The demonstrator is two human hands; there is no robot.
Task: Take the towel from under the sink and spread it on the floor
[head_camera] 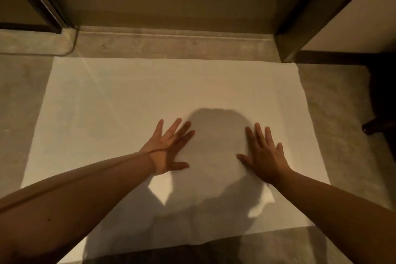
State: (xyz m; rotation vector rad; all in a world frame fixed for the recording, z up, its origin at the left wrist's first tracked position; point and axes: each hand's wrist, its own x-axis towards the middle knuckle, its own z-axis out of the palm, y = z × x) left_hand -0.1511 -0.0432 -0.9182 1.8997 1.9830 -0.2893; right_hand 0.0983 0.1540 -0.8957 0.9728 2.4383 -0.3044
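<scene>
A white towel (167,96) lies spread out flat on the grey floor (19,92), its far edge running just in front of a low stone step (171,43) at the foot of a doorway. The towel covers most of the floor in view, with bare floor showing along its left, right and near sides.

Both hands rest on the towel near its middle, palms down and fingers spread, grasping nothing. The left hand (169,150) lies flat with its fingers pointing away and slightly to the right, its thumb stretched out toward the other hand. The right hand (264,154) lies flat well apart from it, fingers pointing away, thumb reaching left. Bare forearms run in from the lower corners.

A rounded shadow falls on the towel between and below the hands. Dark frames (42,2) stand at either side of the doorway, and a dark rounded object (369,127) sits on the floor at the right edge.
</scene>
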